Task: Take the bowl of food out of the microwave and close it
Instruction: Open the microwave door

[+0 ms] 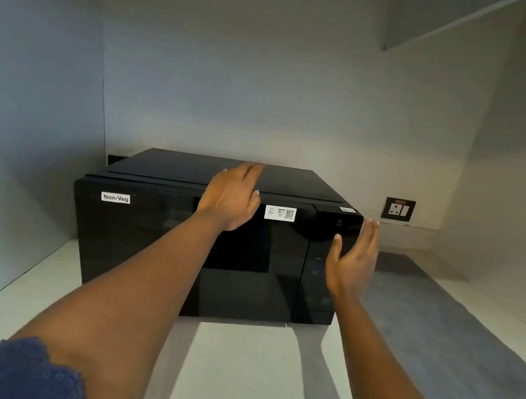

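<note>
A black microwave [134, 238] stands on a pale counter against the back wall, its glossy door closed and a "Non-Veg" label at the upper left. The bowl of food is hidden from view. My left hand [231, 198] is flat over the top front edge of the microwave, fingers spread, holding nothing. My right hand [352, 262] hovers in front of the control panel [316, 294] at the right side, palm turned inward, fingers apart and holding nothing.
The pale counter [246, 383] stretches toward me in front of the microwave, with a grey strip [433, 324] to the right. A wall socket [398, 209] sits on the back wall right of the microwave. A side wall closes in on the left.
</note>
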Demonstrator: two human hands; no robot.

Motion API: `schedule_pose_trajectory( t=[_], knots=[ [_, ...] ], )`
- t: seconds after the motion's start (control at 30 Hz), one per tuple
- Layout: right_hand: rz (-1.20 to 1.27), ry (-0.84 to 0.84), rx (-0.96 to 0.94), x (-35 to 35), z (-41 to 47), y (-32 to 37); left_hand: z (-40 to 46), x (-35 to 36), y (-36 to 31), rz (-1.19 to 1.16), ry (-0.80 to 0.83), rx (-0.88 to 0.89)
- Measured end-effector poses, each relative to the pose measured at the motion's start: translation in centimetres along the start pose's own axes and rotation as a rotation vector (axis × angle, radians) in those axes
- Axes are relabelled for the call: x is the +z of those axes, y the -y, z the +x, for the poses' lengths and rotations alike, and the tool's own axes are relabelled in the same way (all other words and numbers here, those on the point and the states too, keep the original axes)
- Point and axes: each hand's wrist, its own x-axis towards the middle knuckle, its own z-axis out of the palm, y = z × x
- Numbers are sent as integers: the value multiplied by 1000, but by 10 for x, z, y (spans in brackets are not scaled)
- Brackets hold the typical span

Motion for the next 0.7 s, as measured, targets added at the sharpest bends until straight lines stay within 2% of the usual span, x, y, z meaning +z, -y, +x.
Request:
schedule_pose_trajectory(
  t=[0.17,0.23,0.33,0.5,0.7],
  knots=[
    [-19,161,201,3,-33,-46,-5,21,5,-41,199,-32],
    [-9,232,269,8,-44,-62,-6,30,8,-1,225,-25],
    [-14,340,340,15,-57,-78,-6,38,8,43,187,-28],
    [23,423,379,25,-69,-88,-6,49,6,45,67,-65],
    [100,388,459,39,-80,-90,-7,58,6,45,-9,-72]
  ],
)
